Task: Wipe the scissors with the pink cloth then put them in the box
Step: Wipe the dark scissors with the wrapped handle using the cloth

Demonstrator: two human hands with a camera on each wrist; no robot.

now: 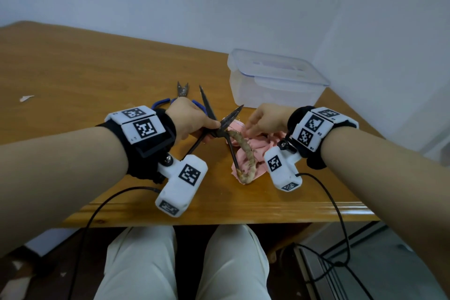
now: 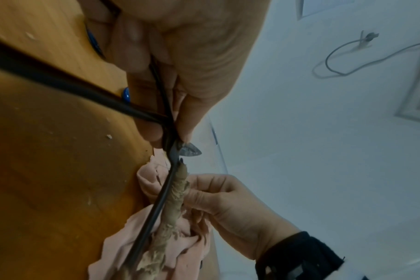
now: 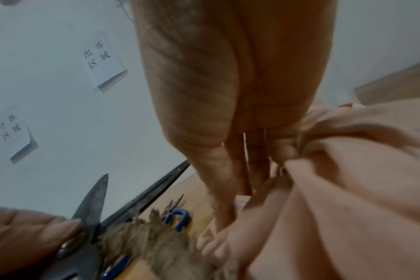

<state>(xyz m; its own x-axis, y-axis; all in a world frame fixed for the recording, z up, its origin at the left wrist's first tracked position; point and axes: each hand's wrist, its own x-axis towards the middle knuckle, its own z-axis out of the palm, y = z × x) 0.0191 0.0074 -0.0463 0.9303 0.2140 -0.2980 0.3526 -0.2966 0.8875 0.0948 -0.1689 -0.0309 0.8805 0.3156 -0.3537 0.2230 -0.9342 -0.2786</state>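
Note:
Dark iron scissors (image 1: 216, 130) are lifted over the table with the blades spread apart. My left hand (image 1: 213, 126) pinches them at the pivot, thumb on top (image 2: 180, 121). One handle is wrapped in tan frayed twine (image 1: 244, 153) and lies across the pink cloth (image 1: 260, 145). My right hand (image 1: 249, 130) pinches a bunched fold of that cloth (image 3: 336, 189) just right of the wrapped handle (image 2: 175, 199). A blade (image 3: 91, 204) sticks up beside my left thumb. The clear plastic box (image 1: 275, 80) stands behind the cloth with its lid on.
Blue-handled snips (image 1: 181, 94) lie on the wooden table (image 1: 85, 68) behind my left hand. A white paper scrap (image 1: 25, 98) sits far left. The box stands near the wall corner at the right. Cables hang off the table's front edge (image 1: 219, 209).

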